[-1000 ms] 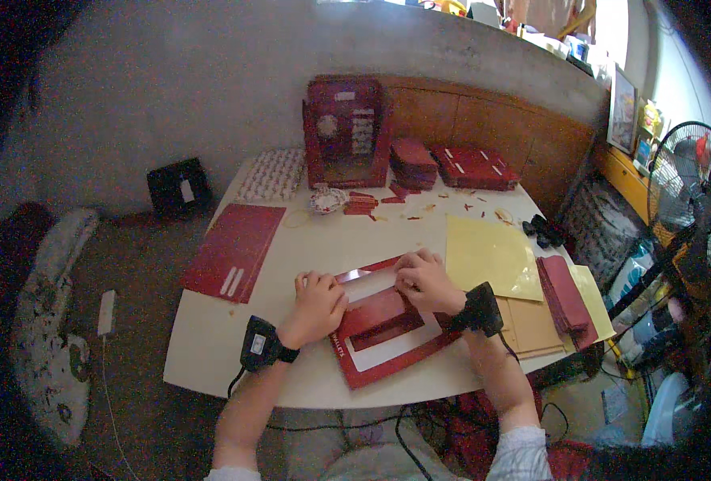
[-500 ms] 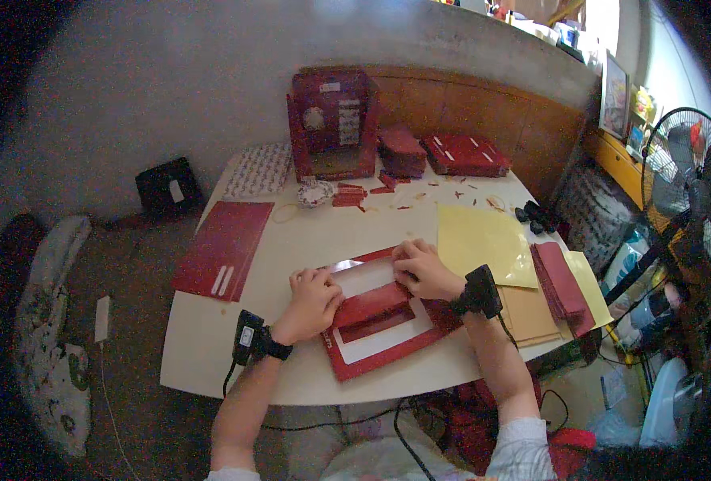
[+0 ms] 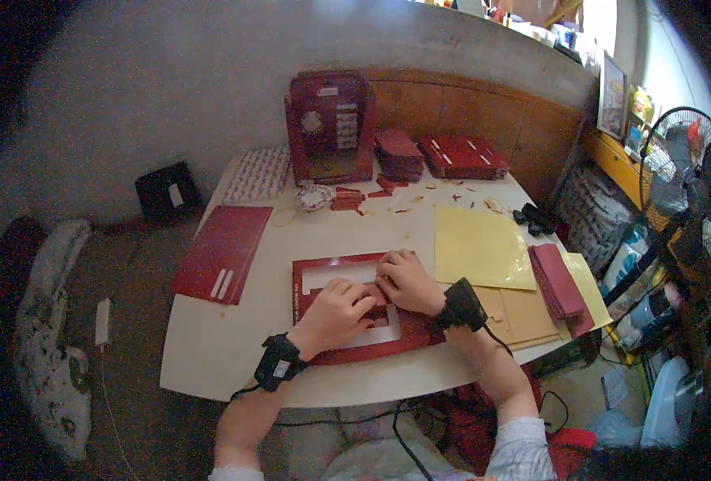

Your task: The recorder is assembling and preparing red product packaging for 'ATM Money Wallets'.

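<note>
A dark red card sheet [image 3: 363, 351] with a cut-out white window lies near the front of the white table. Over that window I hold a smaller red card piece [image 3: 380, 311], mostly hidden by my fingers. My left hand [image 3: 338, 311] is closed, fingers bent over the piece from the left. Close beside it, my right hand [image 3: 406, 280] is closed too, with its curled fingertips pressing on the piece's upper right part. Black bands with small boxes are strapped round both wrists.
Red card sheets [image 3: 223, 248] lie at left, yellow sheets [image 3: 484, 247], tan card [image 3: 524, 313] and dark red strips [image 3: 558, 280] at right. Behind stand a red display box [image 3: 330, 128], red stacks [image 3: 463, 156], a roll of tape [image 3: 313, 197] and scattered red scraps. A fan [image 3: 684, 168] stands right.
The windowed sheet has turned and now lies squarer to me, its left end further left. My left hand has moved right, close to my right hand, covering more of the red piece.
</note>
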A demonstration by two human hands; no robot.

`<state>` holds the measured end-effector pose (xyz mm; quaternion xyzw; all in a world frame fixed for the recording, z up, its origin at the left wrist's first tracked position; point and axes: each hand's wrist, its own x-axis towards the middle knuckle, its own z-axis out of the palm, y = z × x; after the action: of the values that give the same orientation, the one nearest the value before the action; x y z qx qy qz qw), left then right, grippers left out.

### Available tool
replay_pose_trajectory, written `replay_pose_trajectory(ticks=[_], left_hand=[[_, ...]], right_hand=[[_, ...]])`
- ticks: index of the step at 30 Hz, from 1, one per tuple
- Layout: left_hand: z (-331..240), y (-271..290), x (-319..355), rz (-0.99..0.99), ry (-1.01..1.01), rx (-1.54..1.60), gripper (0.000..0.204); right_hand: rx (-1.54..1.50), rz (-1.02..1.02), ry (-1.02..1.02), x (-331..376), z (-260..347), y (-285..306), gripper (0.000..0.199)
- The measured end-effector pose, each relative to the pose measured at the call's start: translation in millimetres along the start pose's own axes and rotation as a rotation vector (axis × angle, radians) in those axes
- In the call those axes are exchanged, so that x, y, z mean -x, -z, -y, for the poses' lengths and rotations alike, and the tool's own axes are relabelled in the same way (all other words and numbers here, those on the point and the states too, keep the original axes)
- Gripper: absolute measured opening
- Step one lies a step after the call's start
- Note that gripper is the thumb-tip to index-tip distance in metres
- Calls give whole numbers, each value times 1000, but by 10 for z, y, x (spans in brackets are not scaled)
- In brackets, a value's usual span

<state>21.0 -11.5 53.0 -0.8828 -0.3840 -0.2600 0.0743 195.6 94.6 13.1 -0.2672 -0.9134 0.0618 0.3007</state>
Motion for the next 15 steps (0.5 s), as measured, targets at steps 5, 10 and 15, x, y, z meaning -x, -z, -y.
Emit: replay_pose_trajectory(ticks=[5, 10, 15], left_hand=[[207, -93, 96, -50, -20, -77, 14], [247, -67, 118, -8, -9, -84, 12], [219, -89, 75, -10, -55, -105, 11]], right_hand=[[-210, 22, 115, -8, 124, 218, 17], [-44, 49, 215, 66, 281, 297, 22], [199, 41, 268, 71, 376, 183, 19]])
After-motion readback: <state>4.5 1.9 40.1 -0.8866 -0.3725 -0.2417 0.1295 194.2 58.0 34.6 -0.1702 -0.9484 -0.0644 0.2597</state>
